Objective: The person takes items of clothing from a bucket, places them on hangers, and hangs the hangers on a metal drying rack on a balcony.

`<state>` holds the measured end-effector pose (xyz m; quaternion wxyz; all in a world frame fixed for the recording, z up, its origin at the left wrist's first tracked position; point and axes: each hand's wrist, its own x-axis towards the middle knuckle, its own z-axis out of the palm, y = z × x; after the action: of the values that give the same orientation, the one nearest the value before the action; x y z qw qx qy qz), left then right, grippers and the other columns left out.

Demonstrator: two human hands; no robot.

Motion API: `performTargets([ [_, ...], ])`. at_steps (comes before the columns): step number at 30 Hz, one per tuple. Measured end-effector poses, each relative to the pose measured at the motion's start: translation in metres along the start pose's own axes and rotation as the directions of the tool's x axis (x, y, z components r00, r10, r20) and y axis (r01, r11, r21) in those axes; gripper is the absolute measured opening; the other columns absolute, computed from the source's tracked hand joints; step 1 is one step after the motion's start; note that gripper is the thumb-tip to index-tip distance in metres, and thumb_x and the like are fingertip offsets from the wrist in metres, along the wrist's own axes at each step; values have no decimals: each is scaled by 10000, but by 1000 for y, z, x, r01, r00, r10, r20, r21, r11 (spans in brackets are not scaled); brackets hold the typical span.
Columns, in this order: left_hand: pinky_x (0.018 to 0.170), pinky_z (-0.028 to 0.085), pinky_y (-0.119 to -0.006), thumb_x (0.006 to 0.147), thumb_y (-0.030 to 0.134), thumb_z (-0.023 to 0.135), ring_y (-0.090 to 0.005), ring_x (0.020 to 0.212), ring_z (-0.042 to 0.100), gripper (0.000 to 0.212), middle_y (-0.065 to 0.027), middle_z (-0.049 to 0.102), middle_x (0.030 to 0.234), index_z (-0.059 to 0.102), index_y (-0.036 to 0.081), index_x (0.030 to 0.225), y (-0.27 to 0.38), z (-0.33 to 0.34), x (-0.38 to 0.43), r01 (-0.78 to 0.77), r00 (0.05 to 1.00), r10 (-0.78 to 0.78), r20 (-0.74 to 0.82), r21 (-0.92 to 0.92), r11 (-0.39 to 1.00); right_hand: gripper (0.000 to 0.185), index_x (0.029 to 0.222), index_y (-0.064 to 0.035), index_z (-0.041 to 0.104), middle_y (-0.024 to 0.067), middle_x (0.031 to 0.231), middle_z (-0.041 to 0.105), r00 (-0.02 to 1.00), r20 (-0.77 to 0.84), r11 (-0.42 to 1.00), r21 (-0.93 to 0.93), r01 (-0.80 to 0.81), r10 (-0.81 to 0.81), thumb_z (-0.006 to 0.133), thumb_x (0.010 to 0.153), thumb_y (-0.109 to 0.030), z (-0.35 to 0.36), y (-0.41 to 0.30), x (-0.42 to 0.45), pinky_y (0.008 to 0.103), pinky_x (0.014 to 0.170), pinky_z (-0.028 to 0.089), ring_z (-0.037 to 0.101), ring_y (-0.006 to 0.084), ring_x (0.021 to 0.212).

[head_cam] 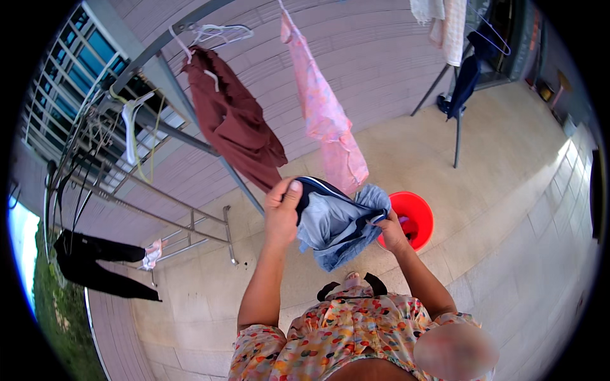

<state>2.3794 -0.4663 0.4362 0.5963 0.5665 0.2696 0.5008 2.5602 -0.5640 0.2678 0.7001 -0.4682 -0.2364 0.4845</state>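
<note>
A light blue garment with a dark navy waistband [340,224] is stretched between my hands, its band edged in white. My left hand [282,214] grips one end of the band, thumb on top. The other end is held in my right hand [391,231], beside a red plastic bucket [421,221] on the floor. Inside the bucket lie some dark and purple items, partly hidden by my hand and the garment. Just beyond my left hand, a maroon garment [233,109] hangs from a white hanger. A pink patterned garment [329,119] hangs to its right.
A grey metal drying frame [183,135] carries several empty hangers [224,33]. At left, black trousers [95,266] hang by a metal rack [190,209]. Farther right, a light cloth [452,33] and a navy garment [464,85] hang on another stand near a doorway.
</note>
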Motion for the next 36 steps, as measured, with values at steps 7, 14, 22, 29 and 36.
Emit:
performTargets([
  [7,624,385,-188,833,197,514,-47,668,469,203,23,549,737,577,5,857,64,11,-11,-180,976,190,-106,104,978,790,1171,47,375,228,1065,500,976,-26,318,-943,-96,217,555,690,-553,19,-56,-4,367,813,396,472,281,1044],
  [14,611,376,-183,828,177,523,-34,668,448,185,39,533,729,580,2,849,46,37,-39,-29,977,26,-211,-11,1000,703,1148,37,398,175,1092,485,760,635,655,-517,551,-138,704,620,-311,58,-28,-16,290,862,364,492,249,990],
  [22,527,356,-190,812,155,542,-39,580,423,166,43,516,649,584,1,767,82,-11,-82,-93,899,109,-423,58,994,503,1105,49,464,89,961,568,652,729,921,-371,122,207,660,694,-165,69,-18,-17,244,799,387,497,112,876],
  [29,524,382,-205,796,145,559,-63,571,480,155,10,551,657,583,-2,754,122,-76,-131,-160,841,137,-524,1,987,269,861,56,559,61,781,580,563,750,641,-628,442,346,628,707,-154,108,-32,-9,284,628,407,514,142,691],
  [36,562,379,-208,784,146,575,-57,603,466,149,20,555,672,602,0,773,132,-143,-167,-86,855,126,-503,102,991,246,983,-67,544,52,967,558,795,406,891,-260,-371,450,491,826,-248,171,-17,-45,327,694,425,530,181,836],
])
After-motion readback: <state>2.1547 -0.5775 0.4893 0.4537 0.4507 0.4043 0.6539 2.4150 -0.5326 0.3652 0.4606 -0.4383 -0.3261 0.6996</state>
